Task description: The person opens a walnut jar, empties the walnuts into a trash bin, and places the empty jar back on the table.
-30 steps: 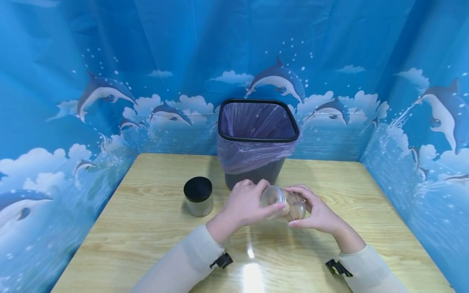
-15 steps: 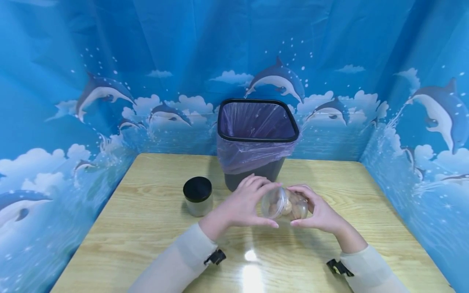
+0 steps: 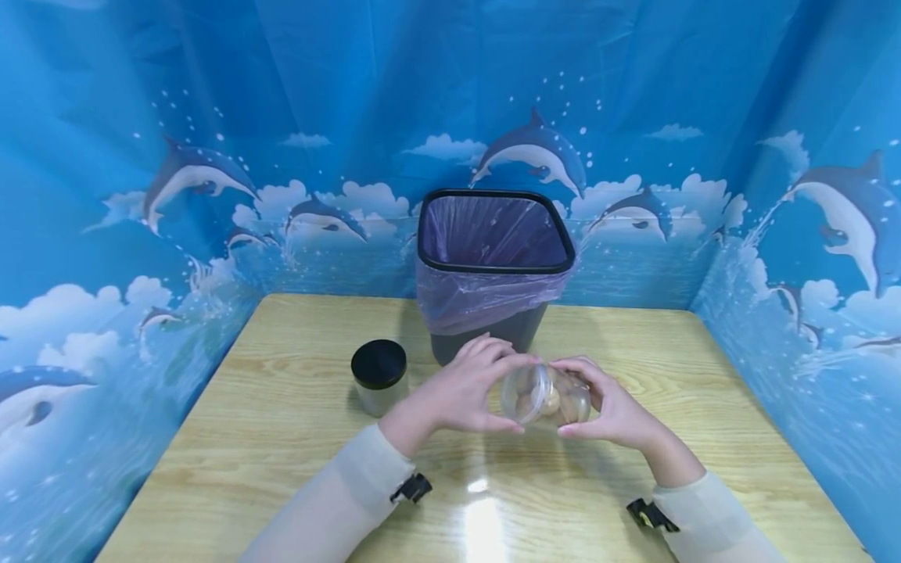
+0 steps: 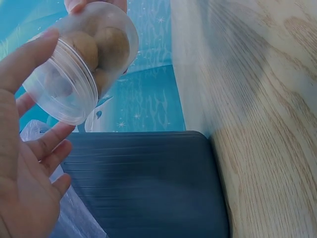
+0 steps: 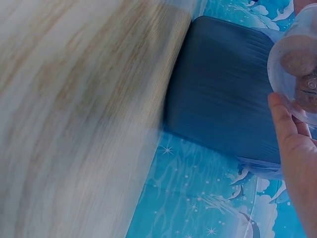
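A clear plastic jar (image 3: 559, 395) with round brown nuts inside, like walnuts, lies sideways in the air between both hands. The ringed, see-through end points left, and my left hand (image 3: 461, 391) spans it, thumb low and fingers at the top. In the left wrist view the left thumb (image 4: 29, 59) overlaps the ringed edge and the other fingers spread beneath it. My right hand (image 3: 612, 408) grips the base end between thumb and fingers. Its fingers (image 5: 285, 119) lie against the jar's base in the right wrist view.
A grey bin (image 3: 496, 270) with a black rim and a purple liner bag (image 3: 486, 301) stands behind the hands. To the left is a frosted jar (image 3: 380, 379) with a black lid. Blue dolphin curtains (image 3: 338, 94) border the wooden table (image 3: 281, 438).
My left hand has shifted slightly left, its thumb sliding off the jar's front to its lower side and its fingers spreading. The jar's ringed end shows more. The right hand has barely moved.
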`<state>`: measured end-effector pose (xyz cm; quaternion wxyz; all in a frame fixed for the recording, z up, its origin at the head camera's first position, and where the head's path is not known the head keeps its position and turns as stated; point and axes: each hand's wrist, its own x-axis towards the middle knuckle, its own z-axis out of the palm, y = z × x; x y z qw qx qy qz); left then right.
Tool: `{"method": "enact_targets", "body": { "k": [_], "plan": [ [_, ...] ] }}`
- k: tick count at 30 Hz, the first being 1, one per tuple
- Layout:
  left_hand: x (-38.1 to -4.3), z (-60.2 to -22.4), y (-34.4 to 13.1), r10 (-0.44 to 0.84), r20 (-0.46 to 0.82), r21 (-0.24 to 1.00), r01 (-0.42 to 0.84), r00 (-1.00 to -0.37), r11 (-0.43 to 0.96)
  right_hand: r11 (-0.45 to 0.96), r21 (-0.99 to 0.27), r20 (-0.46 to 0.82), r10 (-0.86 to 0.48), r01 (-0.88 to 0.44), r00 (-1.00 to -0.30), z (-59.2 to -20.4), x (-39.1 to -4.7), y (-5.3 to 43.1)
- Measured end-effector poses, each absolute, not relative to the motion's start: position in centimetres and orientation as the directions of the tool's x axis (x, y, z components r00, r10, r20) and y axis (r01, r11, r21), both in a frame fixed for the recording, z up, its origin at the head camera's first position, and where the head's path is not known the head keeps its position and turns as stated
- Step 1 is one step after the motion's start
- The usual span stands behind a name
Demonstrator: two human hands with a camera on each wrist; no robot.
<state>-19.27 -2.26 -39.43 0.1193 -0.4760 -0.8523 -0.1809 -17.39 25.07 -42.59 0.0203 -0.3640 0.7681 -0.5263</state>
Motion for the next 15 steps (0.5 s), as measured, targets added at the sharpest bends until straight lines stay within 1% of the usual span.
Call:
{"method": "enact_targets", "body": {
  "k": [8,13,15],
  "plan": [
    [-19.0,-39.4,-2.2,0.732,0.355,0.23,0.813,-0.581,0.534,0.179,-0.824,0.356,-0.576,-0.538,-0.736,-42.1,-17.0,24.7],
    [-19.0,-39.7,-1.9,0.691,0.316,0.293,0.76,-0.65,0.58,0.195,-0.847,0.316,-0.562,-0.494,-0.764,-40.8,-16.3,24.2],
    [-19.0,-39.8,-1.8,0.673,0.296,0.32,0.734,-0.678,0.598,0.207,-0.854,0.3,-0.553,-0.477,-0.777,-40.9,-16.4,24.3]
  ]
}}
